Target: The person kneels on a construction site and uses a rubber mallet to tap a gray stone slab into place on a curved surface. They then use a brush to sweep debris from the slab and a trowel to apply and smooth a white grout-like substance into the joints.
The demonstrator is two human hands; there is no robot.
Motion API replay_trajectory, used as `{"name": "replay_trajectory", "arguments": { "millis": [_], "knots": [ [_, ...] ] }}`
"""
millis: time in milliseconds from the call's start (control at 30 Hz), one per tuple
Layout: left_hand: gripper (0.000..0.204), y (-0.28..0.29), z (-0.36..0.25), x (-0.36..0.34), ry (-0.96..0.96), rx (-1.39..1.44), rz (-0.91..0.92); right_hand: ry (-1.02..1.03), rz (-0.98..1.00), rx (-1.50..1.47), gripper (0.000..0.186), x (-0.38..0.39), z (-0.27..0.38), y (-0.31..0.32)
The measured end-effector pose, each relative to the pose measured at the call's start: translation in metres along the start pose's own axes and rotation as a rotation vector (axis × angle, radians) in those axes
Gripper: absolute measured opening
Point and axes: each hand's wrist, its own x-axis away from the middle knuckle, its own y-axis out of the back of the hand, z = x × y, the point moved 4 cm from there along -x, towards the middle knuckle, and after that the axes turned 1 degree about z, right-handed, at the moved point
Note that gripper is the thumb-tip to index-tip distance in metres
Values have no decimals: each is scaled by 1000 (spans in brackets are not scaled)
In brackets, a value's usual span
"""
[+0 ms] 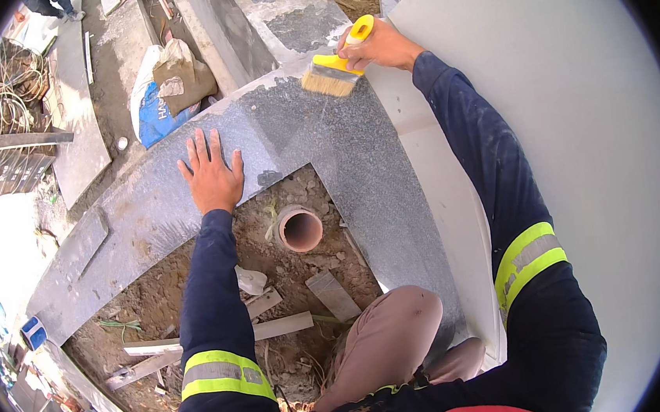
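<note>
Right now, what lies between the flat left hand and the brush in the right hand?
Only bare grey stone slab, speckled and dusty; nothing rests on that stretch. The head view shows it: left hand lies flat on the slab, right hand holds the yellow brush, bristles at the slab's far corner.

Site: outdoor construction yard | Evidence: grey polished granite slabs (pixel 357 156) under both hands; bare soil pit with open terracotta-coloured pipe end (pixel 300 228); torn cement sacks (pixel 167 91) beyond; scattered timber offcuts (pixel 278 327).

- Dark navy long sleeves, dusty on the right forearm.
- Yellow-green band with grey reflective strip round each upper sleeve.
- Tan trousers.
- Hands bare, ungloved.
</note>
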Motion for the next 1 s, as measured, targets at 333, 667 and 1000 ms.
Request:
{"name": "replay_trajectory", "arguments": {
  "millis": [333,667,1000],
  "knots": [
    [70,7,-5,-12,42,14,152,102,-839,123,18,-66,-26,-22],
    [76,8,-1,-16,78,86,270,179,-381,354,27,-14,-65,-113],
    [80,12,6,-17,91,140,354,283,-369,512,42,-10,-95,-130]
  ]
}}
